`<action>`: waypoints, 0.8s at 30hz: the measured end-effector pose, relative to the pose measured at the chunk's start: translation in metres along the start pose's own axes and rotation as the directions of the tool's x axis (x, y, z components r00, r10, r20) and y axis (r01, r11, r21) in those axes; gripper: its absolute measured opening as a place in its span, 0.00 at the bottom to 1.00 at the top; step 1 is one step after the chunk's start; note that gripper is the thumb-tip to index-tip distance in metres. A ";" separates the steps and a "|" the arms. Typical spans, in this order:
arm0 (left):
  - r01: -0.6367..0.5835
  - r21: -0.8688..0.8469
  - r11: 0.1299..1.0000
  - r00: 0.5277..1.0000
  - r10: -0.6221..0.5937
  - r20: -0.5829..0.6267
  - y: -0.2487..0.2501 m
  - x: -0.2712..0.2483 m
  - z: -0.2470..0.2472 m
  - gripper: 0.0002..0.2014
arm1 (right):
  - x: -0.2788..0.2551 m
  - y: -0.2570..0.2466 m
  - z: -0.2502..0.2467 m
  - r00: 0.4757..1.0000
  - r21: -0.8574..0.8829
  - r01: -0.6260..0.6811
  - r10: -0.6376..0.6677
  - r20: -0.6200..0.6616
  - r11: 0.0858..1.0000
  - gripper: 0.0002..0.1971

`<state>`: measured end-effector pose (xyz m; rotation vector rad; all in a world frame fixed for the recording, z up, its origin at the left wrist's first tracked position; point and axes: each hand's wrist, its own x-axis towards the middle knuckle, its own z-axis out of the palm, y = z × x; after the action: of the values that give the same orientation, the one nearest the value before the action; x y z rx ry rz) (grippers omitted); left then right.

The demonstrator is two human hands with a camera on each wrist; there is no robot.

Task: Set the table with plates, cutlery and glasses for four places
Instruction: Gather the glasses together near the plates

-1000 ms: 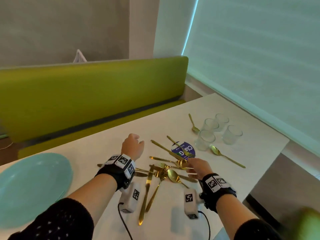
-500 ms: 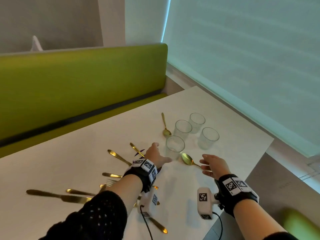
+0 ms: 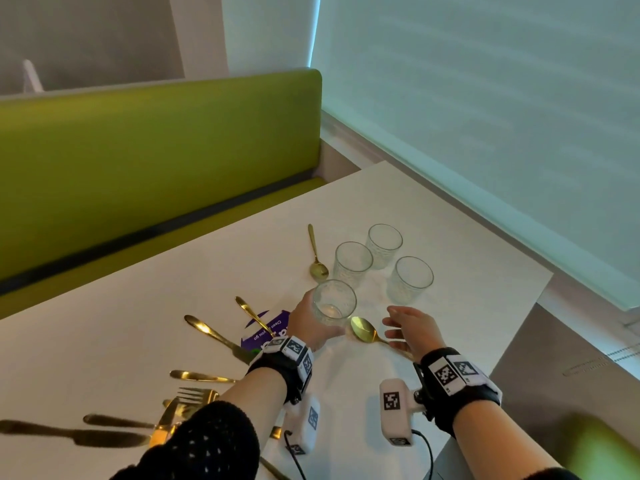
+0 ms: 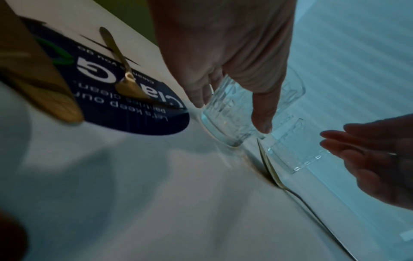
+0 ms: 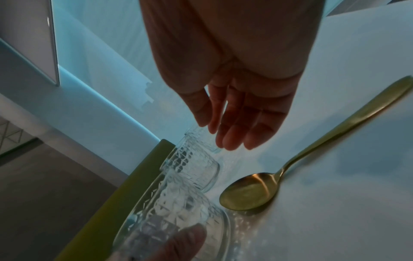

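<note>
My left hand [image 3: 311, 325] grips the nearest clear patterned glass [image 3: 334, 301], fingers on the far side and thumb on the near side; the left wrist view shows the glass [image 4: 223, 127] with its base at the white table [image 3: 467, 237]. Three more glasses [image 3: 353, 263] stand together just behind it. My right hand [image 3: 407, 327] hovers open, holding nothing, above the handle of a gold spoon [image 3: 363, 330]. The right wrist view shows its fingers [image 5: 234, 123] straight, pointing toward the glasses [image 5: 194, 167], with the spoon [image 5: 250, 192] lying beside.
Several gold knives and forks [image 3: 214, 336] lie scattered at the near left, one across a purple sticker [image 3: 266, 332]. Another gold spoon [image 3: 317, 261] lies left of the glasses. A green bench [image 3: 156, 150] runs behind the table. The table's right edge [image 3: 533, 306] is close.
Both hands left the cutlery pile and moved right. My left hand closed around the nearest glass. My right hand stayed open over the spoon. The plate went out of view.
</note>
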<state>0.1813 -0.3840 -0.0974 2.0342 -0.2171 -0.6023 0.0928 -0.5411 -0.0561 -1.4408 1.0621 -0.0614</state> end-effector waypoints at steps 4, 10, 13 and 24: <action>-0.024 0.008 1.000 0.999 0.025 -0.024 0.000 0.004 -0.002 0.42 | 0.011 -0.004 0.013 0.999 -0.061 0.035 -0.035 0.007 0.997 0.05; -0.065 0.002 0.998 0.993 0.065 -0.096 0.006 0.010 -0.030 0.40 | 0.039 -0.012 0.047 0.989 -0.288 0.103 -0.129 -0.074 0.952 0.22; -0.079 -0.022 0.997 0.987 0.075 -0.140 0.012 0.015 -0.053 0.39 | 0.047 -0.020 0.062 0.983 -0.285 0.111 -0.147 -0.108 0.952 0.35; -0.032 -0.180 0.983 0.957 -0.022 -0.291 -0.006 0.012 -0.112 0.36 | 0.077 -0.024 0.099 0.950 -0.254 0.191 -0.244 -0.197 0.948 0.50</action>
<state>0.2470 -0.3003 -0.0600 1.9141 0.0099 -0.2996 0.2106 -0.5182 -0.1008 -1.7939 1.1164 -0.2749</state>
